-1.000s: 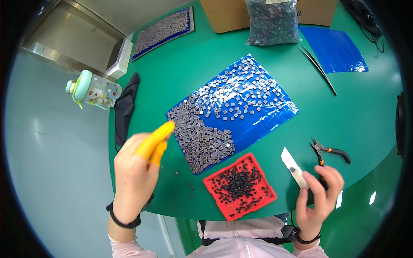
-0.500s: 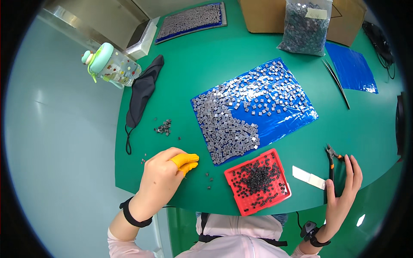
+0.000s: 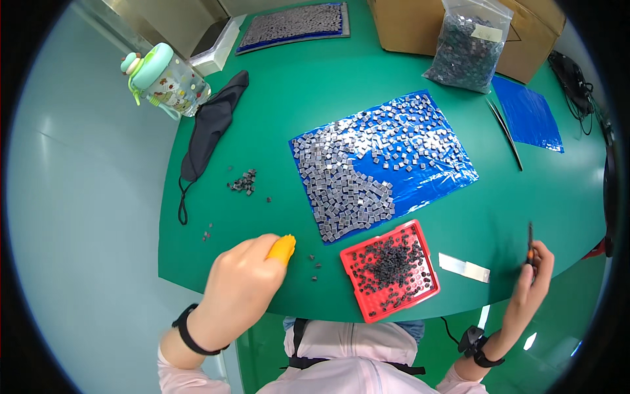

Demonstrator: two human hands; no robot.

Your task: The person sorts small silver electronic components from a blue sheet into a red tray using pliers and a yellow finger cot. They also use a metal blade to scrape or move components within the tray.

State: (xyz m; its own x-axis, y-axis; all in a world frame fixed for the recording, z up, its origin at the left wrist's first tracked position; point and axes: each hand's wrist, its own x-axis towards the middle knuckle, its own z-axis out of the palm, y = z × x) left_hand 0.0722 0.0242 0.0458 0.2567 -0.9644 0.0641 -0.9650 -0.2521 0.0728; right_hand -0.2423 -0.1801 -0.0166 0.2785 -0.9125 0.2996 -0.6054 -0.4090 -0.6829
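Note:
My left hand (image 3: pixel 243 289), with yellow finger cots (image 3: pixel 282 249) on its fingertips, is closed in a pinch above the table's near left part. Whatever lies between those fingertips is hidden. A few dark bits (image 3: pixel 317 265) lie just right of it. At the right, my right hand (image 3: pixel 533 282) grips small cutting pliers (image 3: pixel 530 249) with black and orange handles, their jaws pointing away from me. Between my hands sits a red tray (image 3: pixel 430 259) holding many small black round parts (image 3: pixel 392 264). Beyond it, many small grey square pieces (image 3: pixel 344 197) cover much of a blue sheet (image 3: pixel 410 187).
A white strip (image 3: pixel 464 268) lies right of the tray. Black tweezers (image 3: pixel 504 134) and another blue sheet (image 3: pixel 530 113) are at the right. Farther back stand a filled clear bag (image 3: pixel 467 56) and a cardboard box (image 3: pixel 407 26). A bottle (image 3: pixel 172 82) and black mask (image 3: pixel 209 128) are left.
My right hand has closed around the pliers and raised them off the table, slightly to the right. My left fingers stay pinched. The whole view has shifted a little.

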